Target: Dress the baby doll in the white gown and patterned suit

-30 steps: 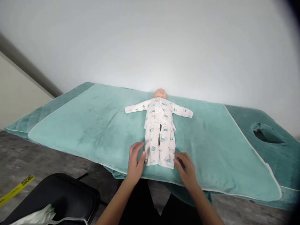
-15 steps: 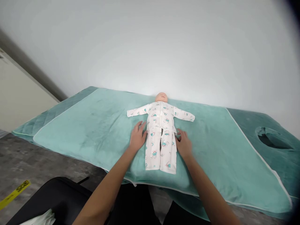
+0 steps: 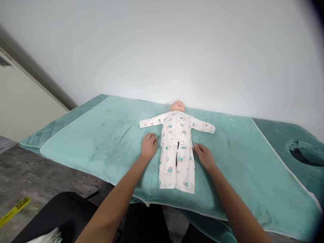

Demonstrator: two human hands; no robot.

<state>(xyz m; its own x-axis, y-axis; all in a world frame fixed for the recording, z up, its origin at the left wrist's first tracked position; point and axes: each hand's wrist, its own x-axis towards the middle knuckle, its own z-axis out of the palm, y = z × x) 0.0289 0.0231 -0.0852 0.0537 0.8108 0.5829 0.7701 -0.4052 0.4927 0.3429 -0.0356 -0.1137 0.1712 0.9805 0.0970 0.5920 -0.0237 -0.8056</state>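
A small baby doll (image 3: pixel 178 141) in white pyjamas printed with teal and red figures lay on its back, arms spread, near the middle of a light teal terry towel with white piping (image 3: pixel 101 135). The towel covered a darker teal padded massage bed (image 3: pixel 278 130) set against a plain white wall (image 3: pixel 162 50); the bed's oval face opening (image 3: pixel 305 155) showed at the right end. The left hand (image 3: pixel 149 146) rested on the towel just beside the doll's waist, fingers curled loosely, gripping nothing. The right hand (image 3: pixel 204 156) lay on the opposite side at the doll's hip, fingers extended and relaxed, holding nothing; whether its fingertips touched the pyjama trousers could not be determined. A black chair seat (image 3: pixel 60 212) stood on the grey floor (image 3: pixel 37 172) at lower left, with a strip of yellow tape (image 3: pixel 14 211) nearby.
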